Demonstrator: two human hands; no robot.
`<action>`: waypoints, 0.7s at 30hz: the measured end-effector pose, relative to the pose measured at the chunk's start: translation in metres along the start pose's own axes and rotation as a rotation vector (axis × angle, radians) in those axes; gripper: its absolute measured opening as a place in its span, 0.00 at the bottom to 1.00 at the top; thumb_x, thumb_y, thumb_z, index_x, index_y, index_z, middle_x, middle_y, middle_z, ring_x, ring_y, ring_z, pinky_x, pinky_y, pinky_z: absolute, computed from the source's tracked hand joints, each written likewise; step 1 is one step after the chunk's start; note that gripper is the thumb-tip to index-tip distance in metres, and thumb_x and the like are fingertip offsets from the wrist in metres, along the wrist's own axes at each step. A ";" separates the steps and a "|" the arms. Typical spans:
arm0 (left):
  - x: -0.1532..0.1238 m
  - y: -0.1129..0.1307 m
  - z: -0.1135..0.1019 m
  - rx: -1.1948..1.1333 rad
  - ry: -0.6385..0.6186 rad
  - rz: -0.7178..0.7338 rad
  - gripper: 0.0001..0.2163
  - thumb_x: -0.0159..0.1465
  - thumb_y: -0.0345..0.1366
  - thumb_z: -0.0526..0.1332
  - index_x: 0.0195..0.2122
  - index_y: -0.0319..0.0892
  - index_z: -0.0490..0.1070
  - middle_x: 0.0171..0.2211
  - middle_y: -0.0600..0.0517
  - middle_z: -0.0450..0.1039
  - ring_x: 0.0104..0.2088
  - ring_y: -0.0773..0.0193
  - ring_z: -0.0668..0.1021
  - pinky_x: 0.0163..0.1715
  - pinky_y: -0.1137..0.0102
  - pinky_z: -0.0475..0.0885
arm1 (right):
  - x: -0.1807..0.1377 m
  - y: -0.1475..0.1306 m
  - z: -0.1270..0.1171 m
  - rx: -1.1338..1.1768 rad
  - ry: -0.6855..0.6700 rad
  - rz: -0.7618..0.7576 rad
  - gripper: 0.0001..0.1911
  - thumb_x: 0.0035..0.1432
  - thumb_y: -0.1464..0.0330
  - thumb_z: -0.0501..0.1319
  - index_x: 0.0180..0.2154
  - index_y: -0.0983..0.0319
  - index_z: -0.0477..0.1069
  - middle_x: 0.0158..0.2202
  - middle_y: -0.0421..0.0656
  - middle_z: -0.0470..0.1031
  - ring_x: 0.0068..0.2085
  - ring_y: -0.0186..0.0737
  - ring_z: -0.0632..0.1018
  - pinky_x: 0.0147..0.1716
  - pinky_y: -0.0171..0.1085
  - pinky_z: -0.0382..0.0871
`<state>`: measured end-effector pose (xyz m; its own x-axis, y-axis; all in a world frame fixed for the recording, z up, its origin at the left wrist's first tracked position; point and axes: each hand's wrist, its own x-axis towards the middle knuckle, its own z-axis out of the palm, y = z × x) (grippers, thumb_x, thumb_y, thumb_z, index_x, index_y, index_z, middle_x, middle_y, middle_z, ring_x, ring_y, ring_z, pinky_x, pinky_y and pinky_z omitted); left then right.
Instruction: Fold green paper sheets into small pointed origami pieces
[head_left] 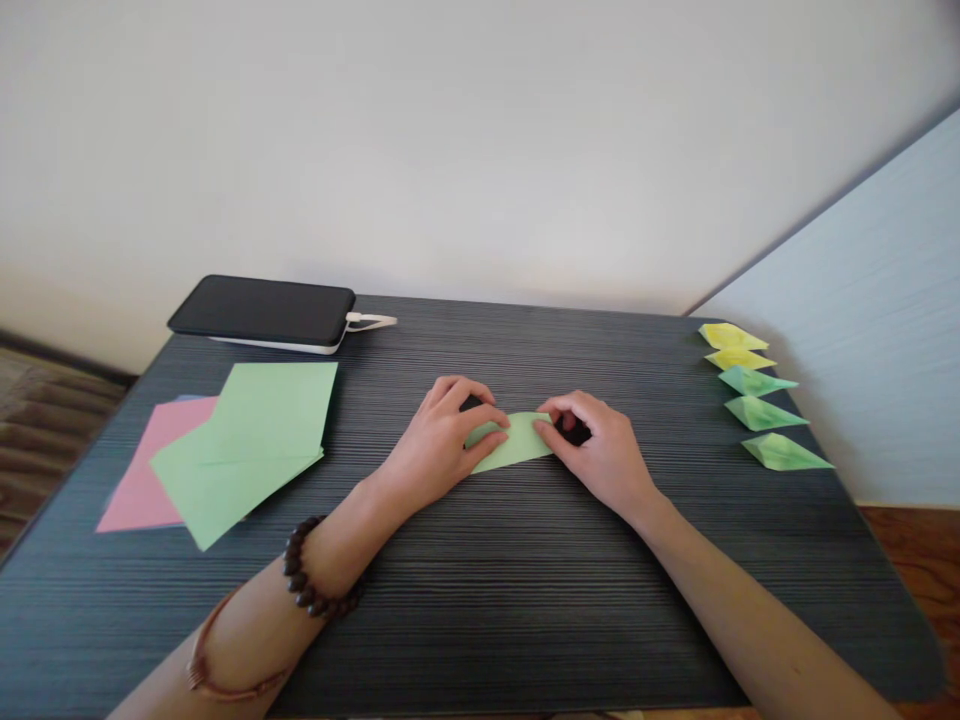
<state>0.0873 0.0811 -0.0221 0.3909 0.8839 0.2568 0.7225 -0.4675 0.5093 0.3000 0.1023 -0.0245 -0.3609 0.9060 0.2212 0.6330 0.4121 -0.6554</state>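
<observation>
A folded strip of light green paper (523, 440) lies between my hands near the middle of the dark table. My left hand (450, 432) pinches its left part between thumb and fingers. At the other end, the thumb and fingers of my right hand (596, 443) are closed on the right edge. Part of the strip is hidden behind the left fingers. A dark beaded bracelet and a thin brown band circle my left wrist and forearm.
Green paper sheets (281, 410) overlap a pink sheet (150, 480) at left. Behind them a black phone (266, 310) rests on a white object, with a white cable (375, 321). Several folded paper pieces (765, 412), yellow and green, line the right edge. A wall stands behind the table (525, 620).
</observation>
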 end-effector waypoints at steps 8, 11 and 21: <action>-0.002 -0.006 0.001 0.087 0.010 -0.030 0.11 0.64 0.41 0.58 0.46 0.51 0.75 0.46 0.49 0.66 0.49 0.55 0.65 0.51 0.58 0.65 | 0.000 0.004 -0.006 -0.054 -0.155 -0.220 0.11 0.58 0.66 0.61 0.44 0.56 0.74 0.41 0.42 0.75 0.42 0.40 0.73 0.42 0.42 0.64; -0.002 -0.008 0.000 0.090 0.014 -0.009 0.11 0.65 0.40 0.57 0.46 0.52 0.75 0.46 0.49 0.66 0.49 0.56 0.65 0.50 0.58 0.65 | 0.001 0.006 -0.008 -0.062 -0.164 -0.282 0.13 0.58 0.66 0.60 0.46 0.57 0.73 0.42 0.42 0.75 0.42 0.40 0.73 0.43 0.42 0.65; -0.001 -0.007 -0.004 0.100 -0.034 0.035 0.13 0.66 0.36 0.54 0.49 0.50 0.73 0.42 0.48 0.68 0.46 0.56 0.65 0.48 0.57 0.65 | 0.001 0.010 -0.001 -0.105 0.016 -0.055 0.08 0.59 0.65 0.59 0.36 0.57 0.77 0.32 0.42 0.77 0.34 0.40 0.74 0.37 0.42 0.66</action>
<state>0.0795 0.0837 -0.0228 0.4353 0.8666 0.2439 0.7604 -0.4989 0.4157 0.3070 0.1070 -0.0301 -0.3864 0.8830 0.2666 0.6812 0.4681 -0.5630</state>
